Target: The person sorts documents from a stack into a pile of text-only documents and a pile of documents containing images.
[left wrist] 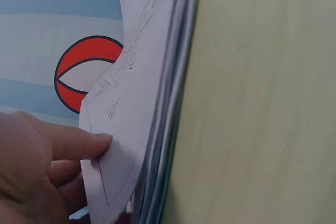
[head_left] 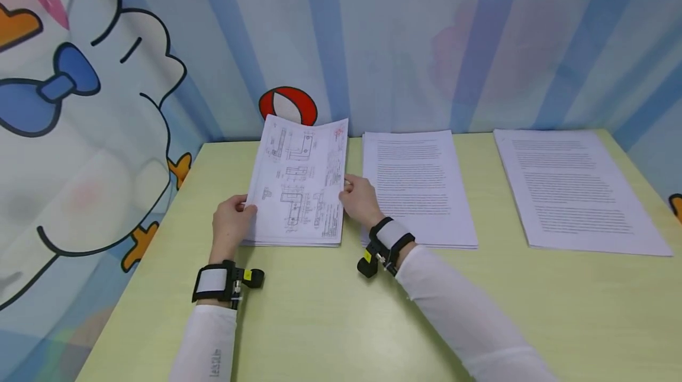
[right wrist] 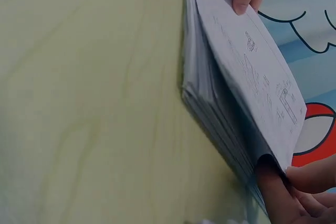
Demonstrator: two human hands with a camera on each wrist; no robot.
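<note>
A sheet with technical drawings (head_left: 298, 157) tops the left paper stack (right wrist: 202, 85); its far edge curves up. On its left edge my left hand (head_left: 229, 222) pinches the paper, thumb on the printed face in the left wrist view. The right hand (head_left: 362, 199) pinches the opposite edge between thumb and fingers. In the right wrist view, the sheet bows up from the pages beneath, leaving a dark gap along the near side. Several page layers show at the stack's edge.
To the right of the drawings lies a stack of text pages (head_left: 410, 186); another text stack (head_left: 581, 192) lies at the far right. All rest on a pale yellow-green table (head_left: 319, 311). A cartoon-printed backdrop (head_left: 394, 44) stands right behind the table's back edge.
</note>
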